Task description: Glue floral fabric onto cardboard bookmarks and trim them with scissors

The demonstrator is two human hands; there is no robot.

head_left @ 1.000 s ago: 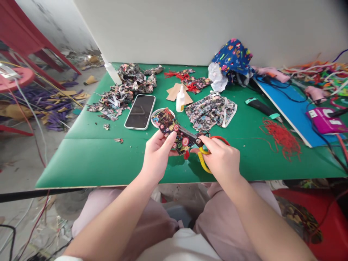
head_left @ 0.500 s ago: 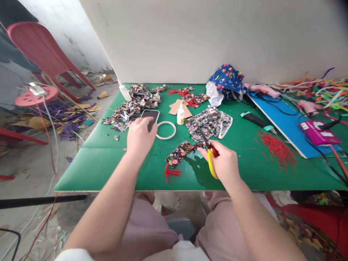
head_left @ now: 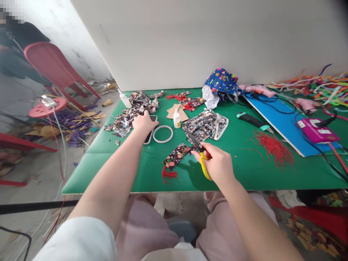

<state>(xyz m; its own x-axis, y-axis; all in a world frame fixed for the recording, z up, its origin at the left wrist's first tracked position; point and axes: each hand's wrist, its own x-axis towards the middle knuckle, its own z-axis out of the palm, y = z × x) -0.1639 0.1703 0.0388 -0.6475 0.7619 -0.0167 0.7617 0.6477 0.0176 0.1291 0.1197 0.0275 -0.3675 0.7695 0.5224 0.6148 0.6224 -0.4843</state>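
Observation:
My right hand [head_left: 216, 163] grips yellow-handled scissors [head_left: 199, 150], blades pointing up and left over the green table [head_left: 244, 170]. Just left of it lies a dark floral fabric piece [head_left: 175, 156] with a red tassel [head_left: 168, 174] at its lower end. My left hand [head_left: 143, 122] is stretched forward and rests on a phone [head_left: 150, 134], covering most of it. A white ring [head_left: 162, 133] lies right of the phone. A small white glue bottle [head_left: 177, 118] stands behind the ring on cardboard pieces.
Floral fabric scraps [head_left: 127, 114] pile at the back left, a floral fabric stack [head_left: 205, 127] in the middle. Red threads [head_left: 273, 148], a teal-handled tool [head_left: 251, 120], a blue board [head_left: 282, 119] and a pink device [head_left: 317, 129] lie right. A red chair [head_left: 57, 70] stands left.
My left hand let go of the floral piece, which now lies on the table, and reached forward onto the phone. My right hand kept the scissors. The view shifted up and left.

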